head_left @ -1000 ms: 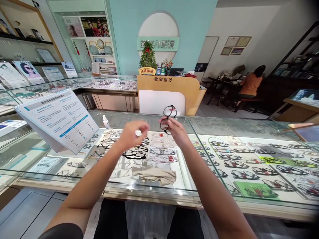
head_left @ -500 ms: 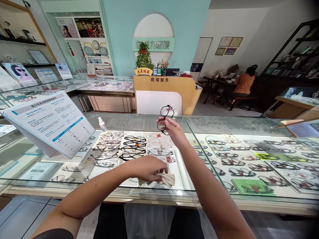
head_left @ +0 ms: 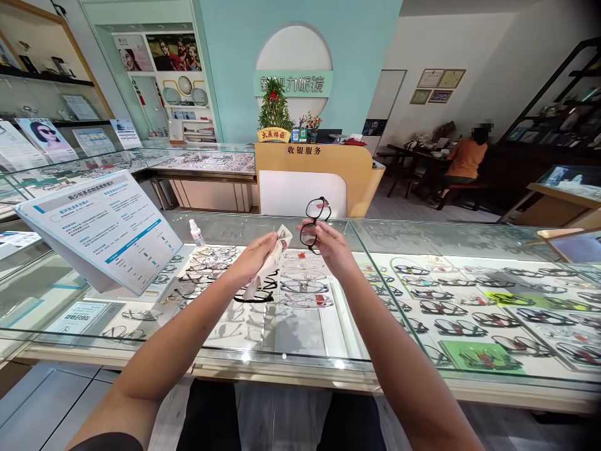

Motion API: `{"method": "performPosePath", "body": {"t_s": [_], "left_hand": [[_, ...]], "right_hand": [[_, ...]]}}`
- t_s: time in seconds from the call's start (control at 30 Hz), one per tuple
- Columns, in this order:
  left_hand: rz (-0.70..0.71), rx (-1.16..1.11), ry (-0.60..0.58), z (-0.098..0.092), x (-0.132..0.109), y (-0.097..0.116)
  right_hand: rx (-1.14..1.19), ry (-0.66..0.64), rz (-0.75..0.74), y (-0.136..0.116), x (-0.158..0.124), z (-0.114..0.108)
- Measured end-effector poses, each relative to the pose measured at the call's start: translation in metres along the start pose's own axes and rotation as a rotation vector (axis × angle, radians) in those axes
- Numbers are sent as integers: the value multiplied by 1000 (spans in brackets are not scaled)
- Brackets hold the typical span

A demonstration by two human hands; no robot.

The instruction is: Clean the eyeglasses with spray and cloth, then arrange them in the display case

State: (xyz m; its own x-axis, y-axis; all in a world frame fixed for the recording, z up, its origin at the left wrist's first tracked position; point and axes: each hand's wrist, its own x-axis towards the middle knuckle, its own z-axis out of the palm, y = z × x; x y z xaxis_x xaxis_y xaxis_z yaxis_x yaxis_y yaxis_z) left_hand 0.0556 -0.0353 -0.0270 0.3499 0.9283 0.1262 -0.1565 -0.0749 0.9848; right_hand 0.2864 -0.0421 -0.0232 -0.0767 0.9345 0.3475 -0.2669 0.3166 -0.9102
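Observation:
My right hand (head_left: 328,249) pinches a pair of black-framed glasses (head_left: 314,220) and holds them upright above the glass counter (head_left: 300,341). My left hand (head_left: 256,257) is closed on a beige cleaning cloth (head_left: 273,260), lifted close beside the glasses, with the cloth hanging down from the fingers. Both hands are over the middle of the display case, where rows of glasses (head_left: 300,285) lie under the glass.
A tilted white information board (head_left: 101,225) stands on the counter at left. A small spray bottle (head_left: 196,232) stands behind it. More showcases run left and right. A wooden cashier desk (head_left: 319,178) is beyond. A person in orange (head_left: 467,160) sits at a far table.
My left hand went down to the cloth on the counter, took hold of it and raised it up beside the glasses. My right hand stayed in place with the glasses.

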Motion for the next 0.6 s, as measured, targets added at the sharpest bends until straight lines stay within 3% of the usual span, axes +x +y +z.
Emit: {"method": "performPosePath", "body": {"t_s": [0.27,0.43,0.6], "left_hand": [[69,88,101,-8,10,3],[97,89,71,-4,9,-3],[29,-36,39,0,8,-7]], "right_hand": [[-74,-68,-19,0,-8,10],[-84,-123,-34,10,-7,11],[-120,-159,-6,20,-8,11]]}}
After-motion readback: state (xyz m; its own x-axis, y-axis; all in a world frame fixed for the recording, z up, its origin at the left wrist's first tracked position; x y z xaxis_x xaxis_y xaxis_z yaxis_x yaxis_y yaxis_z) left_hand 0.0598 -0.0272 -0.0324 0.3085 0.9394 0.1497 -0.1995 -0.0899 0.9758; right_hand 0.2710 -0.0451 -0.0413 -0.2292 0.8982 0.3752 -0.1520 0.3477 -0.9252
